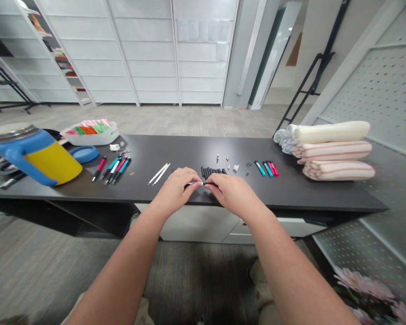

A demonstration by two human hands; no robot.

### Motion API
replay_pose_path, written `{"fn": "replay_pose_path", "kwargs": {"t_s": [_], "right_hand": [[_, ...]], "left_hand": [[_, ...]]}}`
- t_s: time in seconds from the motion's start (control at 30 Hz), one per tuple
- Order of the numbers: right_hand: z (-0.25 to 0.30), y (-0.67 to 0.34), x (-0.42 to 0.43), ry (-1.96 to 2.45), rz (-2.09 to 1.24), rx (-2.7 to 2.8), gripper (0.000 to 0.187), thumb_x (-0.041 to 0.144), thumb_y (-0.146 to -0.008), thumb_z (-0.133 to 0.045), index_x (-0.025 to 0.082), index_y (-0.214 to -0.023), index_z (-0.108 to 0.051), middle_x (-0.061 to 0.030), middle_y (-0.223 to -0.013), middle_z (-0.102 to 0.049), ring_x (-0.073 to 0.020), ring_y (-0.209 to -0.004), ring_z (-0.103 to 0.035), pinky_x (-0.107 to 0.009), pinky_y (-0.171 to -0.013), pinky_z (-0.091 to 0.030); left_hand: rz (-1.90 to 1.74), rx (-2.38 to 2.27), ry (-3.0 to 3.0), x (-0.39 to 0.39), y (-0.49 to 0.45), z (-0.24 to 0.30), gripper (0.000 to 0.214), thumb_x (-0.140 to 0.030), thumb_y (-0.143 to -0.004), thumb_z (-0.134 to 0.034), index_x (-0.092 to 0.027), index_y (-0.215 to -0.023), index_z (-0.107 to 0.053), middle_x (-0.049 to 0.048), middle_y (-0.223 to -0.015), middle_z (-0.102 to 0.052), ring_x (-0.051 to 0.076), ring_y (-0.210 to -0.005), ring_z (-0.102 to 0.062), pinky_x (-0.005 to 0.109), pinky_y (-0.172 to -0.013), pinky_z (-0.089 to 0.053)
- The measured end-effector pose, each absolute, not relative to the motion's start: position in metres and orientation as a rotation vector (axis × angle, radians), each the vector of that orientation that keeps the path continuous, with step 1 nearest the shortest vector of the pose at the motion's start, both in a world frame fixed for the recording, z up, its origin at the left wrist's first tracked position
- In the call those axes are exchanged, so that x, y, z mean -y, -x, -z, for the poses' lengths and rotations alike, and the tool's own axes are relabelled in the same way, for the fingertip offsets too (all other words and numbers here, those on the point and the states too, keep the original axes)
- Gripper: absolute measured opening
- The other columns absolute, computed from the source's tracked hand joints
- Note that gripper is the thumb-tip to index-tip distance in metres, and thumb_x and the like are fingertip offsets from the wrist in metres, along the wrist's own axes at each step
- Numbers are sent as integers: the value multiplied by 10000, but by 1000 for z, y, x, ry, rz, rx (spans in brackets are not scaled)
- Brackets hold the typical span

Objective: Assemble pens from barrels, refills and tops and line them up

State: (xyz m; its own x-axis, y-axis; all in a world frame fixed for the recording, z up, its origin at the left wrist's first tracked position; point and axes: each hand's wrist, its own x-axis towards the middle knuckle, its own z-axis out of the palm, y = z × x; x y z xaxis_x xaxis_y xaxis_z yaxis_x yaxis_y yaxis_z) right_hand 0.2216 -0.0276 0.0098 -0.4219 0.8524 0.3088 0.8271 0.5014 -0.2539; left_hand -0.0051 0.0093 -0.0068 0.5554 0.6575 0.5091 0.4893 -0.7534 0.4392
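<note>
Near the desk's front edge, my left hand point(181, 187) and my right hand point(229, 188) meet with fingertips pinched. Between them runs a slim black-and-white pen part point(203, 183), its ends mostly covered by my fingers. Just behind my hands lies a row of black pen grips point(208, 171). White pen refills point(159, 174) rest left of my left hand. Beyond the right hand are small white pieces point(236, 168), metal bits point(249, 164) and teal and red pen barrels point(269, 168). Several assembled pens point(117, 169) lie farther left.
On the dark desk point(149, 149), a blue-and-yellow mug point(47, 158) stands at left beside a blue lid point(84, 154). Behind it is a clear tray point(99, 137) of colourful packets. Rolled towels point(334, 151) are stacked at right. White drawers point(192, 223) sit below.
</note>
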Motion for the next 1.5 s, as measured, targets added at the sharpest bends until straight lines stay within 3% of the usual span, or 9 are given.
{"fn": "replay_pose_path", "kwargs": {"t_s": [0.17, 0.27, 0.37, 0.57, 0.67, 0.83, 1.07, 1.3, 1.5], "right_hand": [[-9, -221, 27, 1397, -77, 2333, 133, 285, -1067, -573, 208, -1083, -680, -60, -1019, -782, -202, -865, -710, -303, -724, -413], [-8, -220, 27, 1392, -70, 2334, 148, 295, -1075, -558, 214, -1085, -682, -56, -1021, -782, -199, -867, -712, -301, -722, -412], [-8, -219, 27, 1395, -62, 2338, 137, 292, -1070, -569, 220, -1082, -685, -47, -1014, -785, -201, -875, -718, -300, -717, -411], [-8, -218, 27, 1428, -48, 2325, 172, 317, -1079, -548, 213, -1106, -682, -65, -1050, -794, -204, -876, -728, -302, -715, -424], [-8, -219, 27, 1432, -29, 2327, 182, 325, -1083, -541, 217, -1113, -685, -66, -1066, -797, -209, -900, -736, -302, -723, -433], [-7, -217, 27, 1436, -16, 2333, 189, 339, -1083, -542, 230, -1108, -694, -54, -1062, -806, -211, -908, -746, -306, -714, -434], [-8, -218, 27, 1474, 63, 2331, 206, 342, -1087, -531, 226, -1102, -701, -67, -1070, -804, -215, -893, -742, -306, -694, -419], [-7, -217, 28, 1453, 40, 2339, 224, 361, -1092, -522, 239, -1101, -710, -52, -1045, -810, -202, -882, -744, -300, -696, -417], [-12, -210, 32, 1521, -6, 2339, 260, 385, -1095, -515, 236, -1073, -727, -49, -1008, -813, -205, -857, -746, -301, -684, -400]], "left_hand": [[-1014, -985, -2558, -9, 5, 7, 226, -282, -1033, -573, -232, -1225, -681, 97, -1288, -710, 257, -1199, -634, 448, -1056, -478], [-972, -974, -2604, -9, 4, 9, 216, -261, -1055, -518, -241, -1122, -723, 80, -1270, -725, 250, -1190, -639, 459, -1075, -464], [-933, -1035, -2602, -8, 4, 11, 122, -278, -1033, -579, -230, -1040, -692, 70, -1179, -745, 248, -1111, -647, 448, -1018, -482], [-947, -1080, -2667, -5, 2, 13, 299, -289, -1048, -551, -227, -1332, -622, 111, -1352, -697, 283, -1250, -607, 479, -1054, -459], [-908, -1072, -2718, -5, 1, 13, 260, -263, -1075, -476, -229, -1209, -697, 91, -1346, -713, 276, -1244, -616, 483, -1054, -449], [-956, -1047, -2678, -6, 3, 13, 131, -230, -1023, -579, -230, -1079, -698, 70, -1285, -740, 265, -1200, -636, 474, -1052, -452], [-919, -1100, -2738, -1, -1, 13, 297, -255, -1060, -519, -238, -1329, -644, 97, -1477, -647, 285, -1345, -572, 491, -1103, -416], [-983, -1096, -2725, -1, 1, 13, 188, -268, -1058, -539, -231, -1118, -713, 68, -1211, -775, 249, -1126, -654, 441, -1006, -443], [-1085, -1123, -2743, -2, 3, 19, 112, -245, -1029, -599, -218, -1053, -705, 60, -1145, -786, 239, -1075, -662, 438, -989, -438]]}}
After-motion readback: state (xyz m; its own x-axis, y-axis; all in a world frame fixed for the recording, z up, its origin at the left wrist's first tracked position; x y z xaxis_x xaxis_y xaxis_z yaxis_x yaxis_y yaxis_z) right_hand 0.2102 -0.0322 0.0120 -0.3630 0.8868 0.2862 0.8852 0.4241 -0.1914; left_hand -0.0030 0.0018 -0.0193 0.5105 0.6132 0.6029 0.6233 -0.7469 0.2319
